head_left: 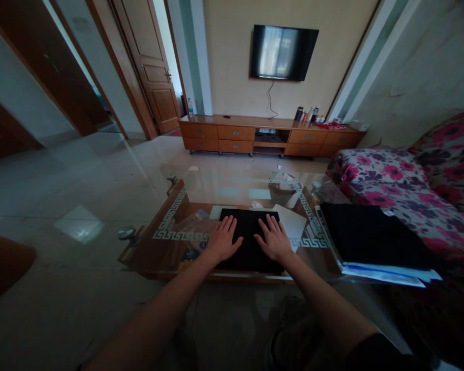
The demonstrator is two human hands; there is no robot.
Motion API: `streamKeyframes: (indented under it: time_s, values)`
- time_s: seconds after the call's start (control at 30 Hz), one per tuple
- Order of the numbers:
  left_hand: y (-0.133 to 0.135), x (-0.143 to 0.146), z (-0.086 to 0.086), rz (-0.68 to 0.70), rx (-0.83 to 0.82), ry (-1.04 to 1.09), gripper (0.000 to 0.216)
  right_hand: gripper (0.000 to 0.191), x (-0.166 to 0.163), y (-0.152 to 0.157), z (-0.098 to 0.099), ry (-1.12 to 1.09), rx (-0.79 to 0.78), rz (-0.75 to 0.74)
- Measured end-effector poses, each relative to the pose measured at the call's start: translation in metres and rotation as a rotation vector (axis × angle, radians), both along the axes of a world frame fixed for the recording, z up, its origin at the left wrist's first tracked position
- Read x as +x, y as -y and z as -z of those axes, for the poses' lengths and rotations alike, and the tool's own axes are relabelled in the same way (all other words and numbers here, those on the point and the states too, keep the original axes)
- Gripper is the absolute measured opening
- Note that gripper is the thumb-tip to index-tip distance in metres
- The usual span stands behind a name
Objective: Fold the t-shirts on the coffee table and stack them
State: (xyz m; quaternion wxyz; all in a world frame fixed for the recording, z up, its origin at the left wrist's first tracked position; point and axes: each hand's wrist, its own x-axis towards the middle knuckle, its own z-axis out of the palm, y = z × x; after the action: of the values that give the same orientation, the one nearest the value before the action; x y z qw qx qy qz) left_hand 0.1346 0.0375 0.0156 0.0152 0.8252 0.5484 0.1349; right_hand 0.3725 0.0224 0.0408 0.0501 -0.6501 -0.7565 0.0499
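A flat black rectangle (250,255), which looks like folded dark cloth, lies on the glass coffee table (166,206) near its front edge. My left hand (223,239) rests flat on its left part, fingers spread and pointing away from me. On its right part lies my right hand (274,237), also palm down with the fingers apart. Neither hand grips anything. A strip of the black surface shows between the two hands. Whether it is one layer or several, I cannot tell.
To the right, a black cloth (371,234) lies on a stack of papers or folders (390,274) at the table's edge. A white sheet (292,222) shows beyond my right hand. A floral sofa (402,196) stands right; a wooden TV cabinet (235,134) stands ahead.
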Motion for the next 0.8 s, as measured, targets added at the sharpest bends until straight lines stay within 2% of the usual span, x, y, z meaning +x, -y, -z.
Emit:
streamKeyframes:
  time_s: [0.13, 0.27, 0.47, 0.6, 0.8]
  values:
    - [-0.007, 0.008, -0.003, -0.055, -0.024, 0.001, 0.074, 0.078, -0.007, -0.015, 0.005, -0.006, -0.061, 0.007]
    - [-0.019, 0.018, -0.008, -0.083, 0.021, 0.008, 0.068, 0.079, -0.022, -0.026, 0.006, 0.002, -0.028, 0.072]
    - [-0.033, 0.021, -0.002, -0.086, -0.013, -0.002, 0.077, 0.072, -0.032, -0.038, 0.007, 0.034, -0.094, 0.063]
    - [-0.033, 0.019, -0.004, -0.084, -0.037, -0.012, 0.077, 0.072, -0.031, -0.038, 0.004, 0.042, -0.114, 0.065]
    - [-0.028, 0.024, -0.005, -0.097, 0.003, -0.013, 0.07, 0.069, -0.036, -0.023, 0.0, 0.033, -0.064, 0.034]
